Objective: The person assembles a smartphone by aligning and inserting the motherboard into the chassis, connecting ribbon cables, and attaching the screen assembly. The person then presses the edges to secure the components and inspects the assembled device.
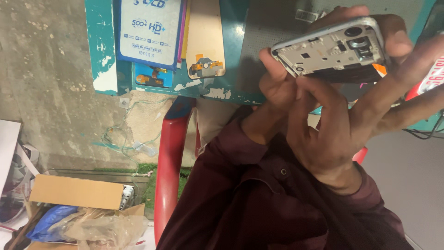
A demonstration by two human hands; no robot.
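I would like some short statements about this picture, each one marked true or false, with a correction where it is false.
1. Both hands hold an opened phone with its inner parts showing. True.
2. The left hand and the right hand rest flat on the table. False: both are raised and grip the phone.
3. A cardboard box with plastic bags in it stands on the floor. True.
4. The chair is blue. False: it is red.
5. A packet with a blue and white front lies on the teal table. True.
6. The person wears a short white sleeve. False: the sleeves are long and dark maroon.
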